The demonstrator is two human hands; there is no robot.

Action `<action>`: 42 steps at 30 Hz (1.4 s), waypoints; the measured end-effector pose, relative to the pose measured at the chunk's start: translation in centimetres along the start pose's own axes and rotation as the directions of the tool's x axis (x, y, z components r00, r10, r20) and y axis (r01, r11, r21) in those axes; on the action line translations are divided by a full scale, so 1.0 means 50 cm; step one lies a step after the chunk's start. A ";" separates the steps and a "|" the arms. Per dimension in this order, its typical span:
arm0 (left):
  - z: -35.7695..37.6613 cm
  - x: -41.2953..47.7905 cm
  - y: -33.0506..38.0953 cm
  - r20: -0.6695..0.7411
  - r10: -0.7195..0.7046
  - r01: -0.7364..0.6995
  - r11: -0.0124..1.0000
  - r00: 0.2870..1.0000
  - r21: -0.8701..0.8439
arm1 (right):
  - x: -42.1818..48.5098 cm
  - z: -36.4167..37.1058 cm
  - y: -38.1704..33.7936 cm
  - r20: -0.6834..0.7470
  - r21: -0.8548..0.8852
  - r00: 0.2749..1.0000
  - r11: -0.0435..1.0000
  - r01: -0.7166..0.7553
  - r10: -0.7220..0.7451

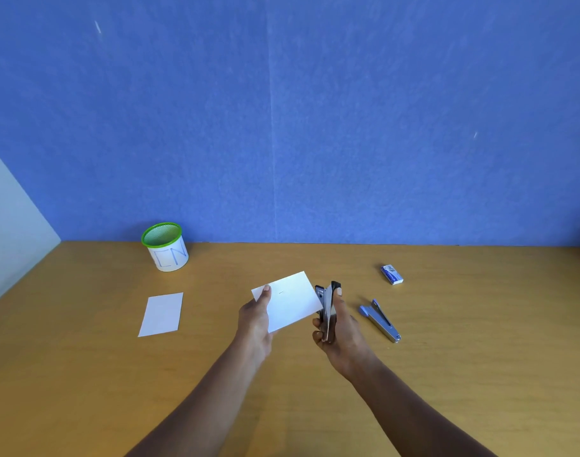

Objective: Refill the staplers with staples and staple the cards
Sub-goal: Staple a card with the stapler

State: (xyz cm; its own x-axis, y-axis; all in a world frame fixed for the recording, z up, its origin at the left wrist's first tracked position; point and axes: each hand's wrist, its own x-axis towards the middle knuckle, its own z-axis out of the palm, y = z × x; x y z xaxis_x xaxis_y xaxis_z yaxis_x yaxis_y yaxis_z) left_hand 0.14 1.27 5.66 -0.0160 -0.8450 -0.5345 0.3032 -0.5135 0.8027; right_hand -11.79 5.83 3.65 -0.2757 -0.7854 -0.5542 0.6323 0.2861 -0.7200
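Note:
My left hand [255, 319] pinches a white card [290, 300] by its left edge and holds it above the table; a small staple mark shows near the card's top. My right hand [339, 328] grips a black stapler [328, 308] upright, its jaws at the card's right edge. A second white card [161, 314] lies flat on the table to the left. A blue stapler [379, 319] lies on the table just right of my right hand. A small blue and white staple box [391, 274] sits farther back on the right.
A green-rimmed mesh cup with a white label [166, 247] stands at the back left of the wooden table [282, 407]. A blue wall [282, 127] rises behind the table. A pale panel [8, 232] borders the left side.

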 end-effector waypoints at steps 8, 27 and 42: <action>-0.018 0.011 -0.012 -0.006 -0.084 0.085 0.994 0.996 0.064 | 0.032 -0.014 0.001 -0.045 -0.199 0.999 0.979 -0.032 0.024; -0.037 0.040 -0.025 0.029 -0.121 0.118 0.989 0.992 0.086 | 0.127 -0.095 0.038 -0.023 -0.999 0.923 0.033 -0.011 -0.385; -0.005 0.019 0.019 0.093 0.015 -0.025 0.993 0.996 0.113 | 0.089 -0.029 -0.044 -0.054 -0.830 0.897 0.519 0.205 -0.439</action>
State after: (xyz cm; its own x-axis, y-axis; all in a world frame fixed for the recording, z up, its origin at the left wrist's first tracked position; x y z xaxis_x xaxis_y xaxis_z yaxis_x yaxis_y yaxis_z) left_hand 0.65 0.01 5.84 -0.1001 -0.8628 -0.4955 0.1938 -0.5054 0.8408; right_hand -15.46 2.52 2.17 -0.5639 -0.8005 -0.2030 -0.3291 0.4433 -0.8338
